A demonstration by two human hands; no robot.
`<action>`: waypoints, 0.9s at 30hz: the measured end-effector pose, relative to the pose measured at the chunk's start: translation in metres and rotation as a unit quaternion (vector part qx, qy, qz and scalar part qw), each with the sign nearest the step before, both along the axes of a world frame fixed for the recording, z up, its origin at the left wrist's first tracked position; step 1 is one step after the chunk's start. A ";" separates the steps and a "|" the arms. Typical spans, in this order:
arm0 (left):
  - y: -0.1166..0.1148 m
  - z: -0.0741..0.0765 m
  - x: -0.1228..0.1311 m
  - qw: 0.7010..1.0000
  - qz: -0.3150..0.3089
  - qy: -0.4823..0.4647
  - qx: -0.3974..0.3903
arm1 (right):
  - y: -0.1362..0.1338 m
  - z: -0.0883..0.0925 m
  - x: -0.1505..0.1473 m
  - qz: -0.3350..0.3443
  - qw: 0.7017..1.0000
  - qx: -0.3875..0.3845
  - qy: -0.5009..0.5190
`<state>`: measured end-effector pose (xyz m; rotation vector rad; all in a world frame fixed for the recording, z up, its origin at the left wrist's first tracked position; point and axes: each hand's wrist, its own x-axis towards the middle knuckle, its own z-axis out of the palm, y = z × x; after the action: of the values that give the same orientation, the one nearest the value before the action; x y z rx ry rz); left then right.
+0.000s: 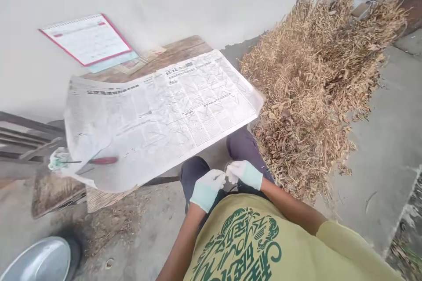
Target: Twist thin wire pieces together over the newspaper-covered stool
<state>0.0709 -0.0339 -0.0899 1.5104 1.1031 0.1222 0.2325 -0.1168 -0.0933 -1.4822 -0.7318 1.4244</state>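
Both hands wear white gloves with pale green cuffs and meet above my lap, close in front of my shirt. My left hand [210, 184] is closed, thumb and fingertips pinched together. Beside it, my right hand [243, 173] is closed in a pinch too. A thin strand [227, 167] curves between their fingertips; whether it is thread or wire I cannot tell. Just beyond my knees, newspaper sheets [158, 114] cover a wooden table. On their left end lies a red-handled tool [103, 160] with a thin metal shaft, pointing at a crumpled white-and-green bundle [58, 160].
A desk calendar [87, 39] with a red border lies at the table's back by the white wall. Dry plant stalks [306, 83] are heaped on the right. A metal basin [41, 261] sits on the floor at lower left, below a wooden slatted chair [29, 134].
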 end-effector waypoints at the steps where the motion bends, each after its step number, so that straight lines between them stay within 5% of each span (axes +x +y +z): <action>1: -0.001 0.000 0.002 1.000 -0.008 -0.003 0.008 | -0.001 -0.001 0.002 0.003 1.000 0.007 -0.013; 9: 0.001 0.000 0.017 0.999 0.006 -0.036 0.032 | 0.005 -0.006 0.021 0.058 0.991 0.041 -0.112; 18: 0.012 0.009 0.003 0.995 0.048 -0.085 -0.012 | 0.015 0.039 0.012 0.080 0.990 0.040 -0.107; 27: 0.027 0.046 -0.009 0.983 0.104 -0.144 -0.054 | 0.032 0.064 0.013 0.159 0.977 0.060 -0.129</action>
<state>0.0621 -0.0071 -0.0441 1.2333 1.0135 0.4062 0.2456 -0.0851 -0.0298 -1.5191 -1.2409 1.4035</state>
